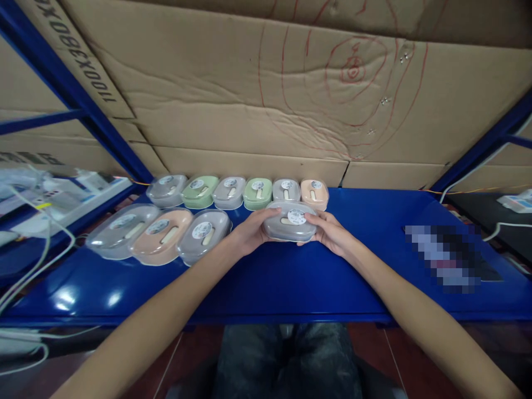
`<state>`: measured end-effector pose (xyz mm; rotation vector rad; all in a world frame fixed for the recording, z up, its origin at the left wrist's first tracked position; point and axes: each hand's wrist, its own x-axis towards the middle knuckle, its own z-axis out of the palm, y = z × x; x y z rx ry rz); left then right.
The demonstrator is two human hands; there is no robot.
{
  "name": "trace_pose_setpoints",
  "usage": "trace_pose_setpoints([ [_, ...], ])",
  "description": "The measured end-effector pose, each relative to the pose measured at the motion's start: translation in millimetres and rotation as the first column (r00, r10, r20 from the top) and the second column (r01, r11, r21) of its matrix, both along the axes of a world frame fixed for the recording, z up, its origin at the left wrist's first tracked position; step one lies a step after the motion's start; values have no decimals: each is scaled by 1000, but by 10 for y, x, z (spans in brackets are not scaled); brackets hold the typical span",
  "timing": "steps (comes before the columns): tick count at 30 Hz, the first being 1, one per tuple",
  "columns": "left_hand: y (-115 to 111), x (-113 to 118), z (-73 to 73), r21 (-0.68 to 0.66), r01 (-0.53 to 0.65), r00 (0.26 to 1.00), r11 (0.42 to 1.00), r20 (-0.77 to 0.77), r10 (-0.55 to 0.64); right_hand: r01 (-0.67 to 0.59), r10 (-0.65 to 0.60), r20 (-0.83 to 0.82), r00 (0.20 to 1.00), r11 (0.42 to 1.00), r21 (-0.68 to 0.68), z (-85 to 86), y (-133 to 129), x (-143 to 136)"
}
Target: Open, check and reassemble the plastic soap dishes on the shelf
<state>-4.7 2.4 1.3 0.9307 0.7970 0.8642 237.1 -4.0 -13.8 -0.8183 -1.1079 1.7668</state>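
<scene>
- Sitting at the blue table (324, 288), the person has both legs (249, 360) below its near edge.
- The left hand (254, 227) and right hand (334, 234) are clamped on opposite ends of one grey lidded box (276, 228), thumbs on top; most other fingers are hidden. Whether this box touches the table cannot be told.
- It has its lid and round label on, yet stands in neither row.
- To its left, the front row holds three boxes: a large grey box (124, 235), a peach box (149, 246) and a smaller grey box (199, 249).
- Behind, the back row (235, 194) holds six, in grey, green and peach.
- Nine boxes thus seem placed; the front row looks shorter, and whether others remain cannot be seen.
- Farthest, a cardboard wall (208, 88) carries red rings.
</scene>
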Motion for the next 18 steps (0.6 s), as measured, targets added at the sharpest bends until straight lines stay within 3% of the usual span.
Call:
trace_pose_setpoints([
  [7, -12, 11, 39, 15, -14, 1000, 1000, 8, 14, -1, 1, -16, 1000, 1000, 17, 15, -19, -21],
  [18, -21, -23, 70, 147, -49, 999, 988, 13, 48, 90, -94, 27, 995, 991, 100, 19, -13, 20],
])
